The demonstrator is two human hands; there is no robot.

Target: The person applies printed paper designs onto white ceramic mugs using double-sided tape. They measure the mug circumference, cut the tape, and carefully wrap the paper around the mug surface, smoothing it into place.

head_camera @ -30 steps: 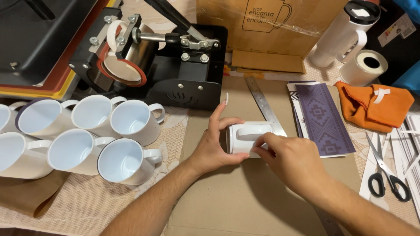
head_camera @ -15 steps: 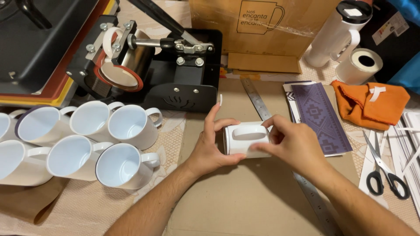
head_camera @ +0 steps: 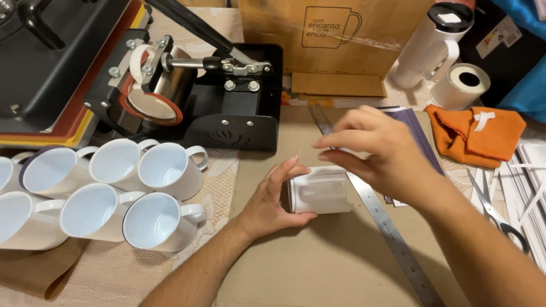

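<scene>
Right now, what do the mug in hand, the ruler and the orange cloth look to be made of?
Mug, lying on its side under the left hand: glossy white glazed ceramic by its sheen, though a coated surface can't be ruled out. Ruler: bare brushed metal, probably steel, grey with fine graduations. Orange cloth: soft matte woven fabric, folded and creased.
</scene>
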